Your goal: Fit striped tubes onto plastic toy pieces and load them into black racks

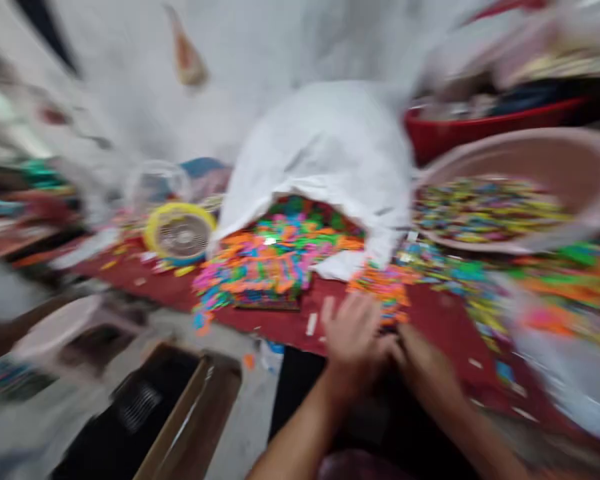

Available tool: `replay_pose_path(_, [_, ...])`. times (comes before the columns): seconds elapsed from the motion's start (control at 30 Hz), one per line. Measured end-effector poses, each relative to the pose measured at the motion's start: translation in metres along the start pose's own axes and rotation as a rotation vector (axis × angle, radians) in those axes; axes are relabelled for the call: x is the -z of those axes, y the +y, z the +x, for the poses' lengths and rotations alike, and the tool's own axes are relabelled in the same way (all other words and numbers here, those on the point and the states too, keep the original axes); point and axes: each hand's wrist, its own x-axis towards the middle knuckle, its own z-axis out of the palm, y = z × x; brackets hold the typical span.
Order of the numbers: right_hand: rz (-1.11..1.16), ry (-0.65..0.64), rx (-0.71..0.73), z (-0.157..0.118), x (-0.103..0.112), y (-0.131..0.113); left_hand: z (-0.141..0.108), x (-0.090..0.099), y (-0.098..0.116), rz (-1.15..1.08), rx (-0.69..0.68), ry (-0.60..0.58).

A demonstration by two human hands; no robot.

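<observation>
My left hand (353, 330) lies at the front edge of the red table (325, 300), fingers spread, just in front of a small pile of orange, pink and blue pieces (387, 283). Close beside it on the right is my right hand (415, 350); motion blur smears its fingers, and what it holds, if anything, is unclear. Behind both hands a big white sack (330, 140) stands with its mouth toward me. A heap of multicoloured small pieces (265, 260) spills from it onto the table.
A pink basin (590, 180) of coloured pieces stands right, before a red basin (505, 127). A yellow-rimmed basket (180, 233) sits left. Below left are a pink stool (65, 330) and a cardboard box (200, 407). A clear plastic bag (555, 360) lies right.
</observation>
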Motion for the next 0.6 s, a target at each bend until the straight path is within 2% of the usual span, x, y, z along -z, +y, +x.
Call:
replay_pose_path(0.07, [-0.022, -0.005, -0.093, -0.028, 0.033, 0.035, -0.010, -0.017, 0.005, -0.096, 0.071, 0.268])
replay_pose_path(0.13, [0.012, 0.016, -0.165, -0.046, 0.058, 0.056, -0.021, -0.025, -0.013, -0.141, 0.218, 0.476])
replay_pose_path(0.17, [0.022, 0.043, -0.204, -0.052, 0.069, 0.065, -0.026, -0.028, -0.024, -0.144, 0.234, 0.436])
replay_pose_path(0.23, [-0.005, 0.104, -0.274, -0.060, 0.092, 0.086, -0.030, -0.032, -0.047, -0.105, 0.231, 0.262])
replay_pose_path(0.3, [-0.094, 0.161, -0.345, -0.067, 0.116, 0.114, -0.027, -0.038, -0.061, -0.065, 0.179, 0.079])
replay_pose_path(0.33, [-0.163, 0.188, -0.391, -0.070, 0.128, 0.129, -0.024, -0.042, -0.065, -0.056, 0.150, 0.042])
replay_pose_path(0.47, [-0.447, 0.217, -0.654, -0.074, 0.168, 0.189, -0.005, -0.056, -0.063, -0.026, 0.100, 0.025])
replay_pose_path(0.53, [-0.538, 0.181, -0.745, -0.072, 0.180, 0.208, 0.000, -0.059, -0.057, 0.019, 0.139, 0.008])
replay_pose_path(0.6, [-0.608, 0.151, -0.777, -0.069, 0.186, 0.219, 0.002, -0.060, -0.050, 0.061, 0.202, -0.034])
